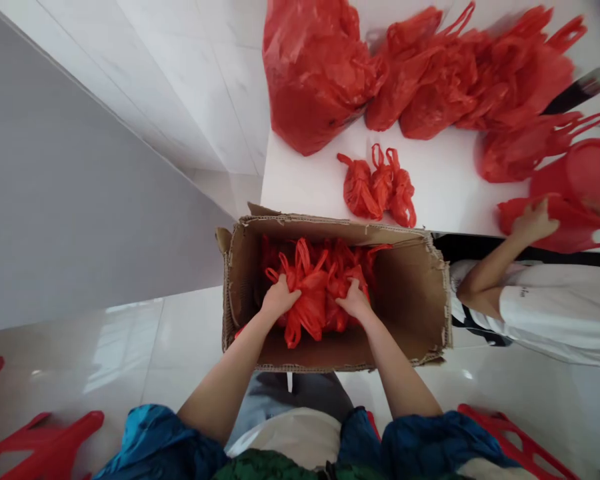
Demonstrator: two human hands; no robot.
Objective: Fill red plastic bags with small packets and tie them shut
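Currently, the left hand (280, 298) and right hand (354, 300) clutch red plastic carrier bags (307, 300) inside the cardboard box (410, 293). Thin handles (303, 257) could snag on its torn rim (443, 293), ripping the plastic if tugged.

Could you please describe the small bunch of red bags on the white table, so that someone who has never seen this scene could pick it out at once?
Start at the open cardboard box in front of the camera wearer. Just beyond its far edge, on the white table, lies a small bunch of red plastic bags. It sits apart from the much bigger red bag piles farther along the table.
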